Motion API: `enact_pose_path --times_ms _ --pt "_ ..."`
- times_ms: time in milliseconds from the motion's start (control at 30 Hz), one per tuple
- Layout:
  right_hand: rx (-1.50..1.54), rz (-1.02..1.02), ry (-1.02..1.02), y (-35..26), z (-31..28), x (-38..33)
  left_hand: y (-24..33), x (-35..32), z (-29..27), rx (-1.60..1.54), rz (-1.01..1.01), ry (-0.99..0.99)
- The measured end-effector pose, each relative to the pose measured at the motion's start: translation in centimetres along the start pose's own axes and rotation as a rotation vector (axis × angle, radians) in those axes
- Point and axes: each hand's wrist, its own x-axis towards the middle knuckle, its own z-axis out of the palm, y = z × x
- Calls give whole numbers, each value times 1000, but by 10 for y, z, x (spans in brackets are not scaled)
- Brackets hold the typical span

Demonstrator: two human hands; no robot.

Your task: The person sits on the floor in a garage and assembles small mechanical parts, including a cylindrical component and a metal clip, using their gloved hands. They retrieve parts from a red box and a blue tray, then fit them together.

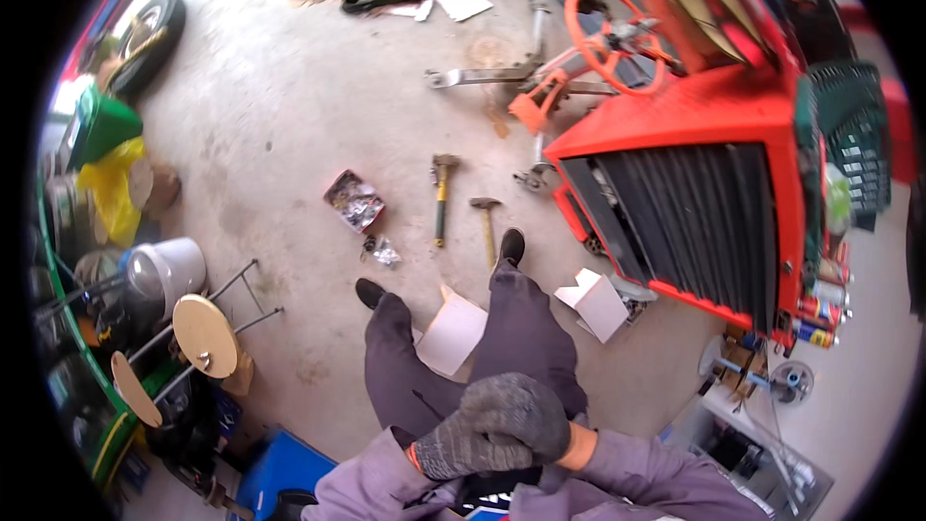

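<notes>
Both my hands wear dark grey knit gloves and are pressed together in front of my waist. My right hand (529,412) lies curled over my left hand (453,451), and nothing shows between them. Whether one hand grips the other's glove is unclear. My grey trouser legs (521,328) and black shoes (511,246) stretch out over the concrete floor below the hands. Nearest on the floor are a white cardboard piece (451,333) between my legs and another white box (598,304) to the right.
A red machine (694,125) with a black grille and an orange steering wheel (612,39) stands at the right. Two hammers (441,195) (487,222) and a small box of metal bits (354,201) lie ahead. Stools (204,333), a white bucket (169,270) and a tyre (149,39) are at the left.
</notes>
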Motion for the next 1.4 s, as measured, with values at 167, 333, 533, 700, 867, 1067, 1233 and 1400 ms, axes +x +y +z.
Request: enact_pose_path --times_ms 167,333,533,700,867,1067,1233,1400 --pt "122 -11 260 15 -61 -69 17 107 75 153 -192 -269" --pt "119 -270 588 18 -172 -106 6 218 169 359 -453 -230" --pt "194 -188 636 34 -307 -225 -24 327 301 486 -674 -364" --pt "146 13 764 40 -370 -291 -24 372 356 539 -842 -378" --pt "149 186 857 51 -403 -325 12 420 416 404 -955 -295" --pt "157 506 1074 39 -458 -405 66 493 422 485 -375 -190" --pt "308 443 1323 -4 -513 -455 90 587 394 496 26 43" --pt "49 180 1583 -63 -591 -504 93 634 374 465 -6 125"
